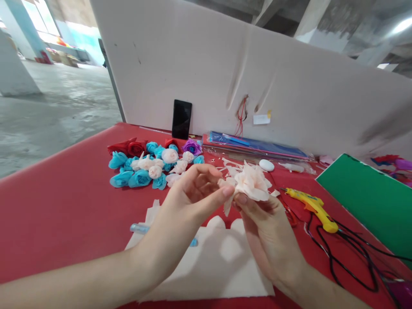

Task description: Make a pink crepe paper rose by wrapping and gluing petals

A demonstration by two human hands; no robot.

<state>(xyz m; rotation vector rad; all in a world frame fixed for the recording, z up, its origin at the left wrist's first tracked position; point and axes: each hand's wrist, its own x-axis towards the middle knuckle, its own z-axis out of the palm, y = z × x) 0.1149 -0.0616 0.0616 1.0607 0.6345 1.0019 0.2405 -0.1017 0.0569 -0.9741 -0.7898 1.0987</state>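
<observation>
Crepe-paper flower (252,182) — pale peach, ruffled, soft-edged — sits pinched between both hands: the right hand (267,229) grips it from beneath, the left hand (189,195) presses thumb and fingertips to its near petals. Below the wrists lies a scalloped paper sheet (219,262); right of the right hand, a yellow glue gun (313,208) — apparently corded.

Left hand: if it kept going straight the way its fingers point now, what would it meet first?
The left hand points right, its thumb tip already at the pale pink paper flower held by the right hand, so that flower comes first.
</observation>
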